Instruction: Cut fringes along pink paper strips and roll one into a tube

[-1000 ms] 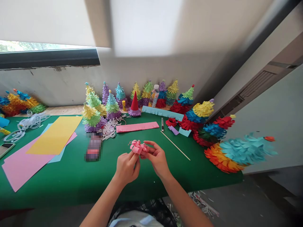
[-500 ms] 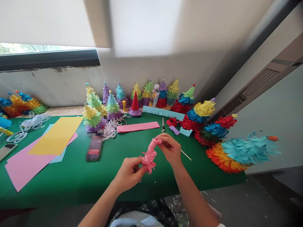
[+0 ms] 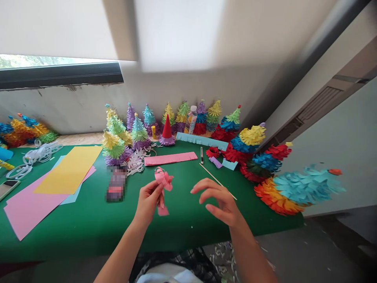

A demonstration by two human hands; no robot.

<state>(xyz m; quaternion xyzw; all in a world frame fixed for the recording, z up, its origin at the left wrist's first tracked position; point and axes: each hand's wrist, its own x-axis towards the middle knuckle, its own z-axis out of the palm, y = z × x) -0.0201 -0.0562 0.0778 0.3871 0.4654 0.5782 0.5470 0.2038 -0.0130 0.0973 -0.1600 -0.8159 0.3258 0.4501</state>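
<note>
Over a green table (image 3: 88,224) set against a pale wall, the left hand (image 3: 149,202) pinches one curled pink fringed paper strip (image 3: 163,184) upright between its closed fingertips, while the right hand (image 3: 219,200) hovers just beside it, fingers spread and empty, near one thin wooden stick (image 3: 216,181).

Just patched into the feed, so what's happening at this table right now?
A person at a green table pinches a curled pink fringed paper strip in the left hand. The right hand hangs open beside it, touching nothing. A flat pink fringed strip, a thin wooden stick and rows of colourful fringed paper trees lie beyond.
</note>
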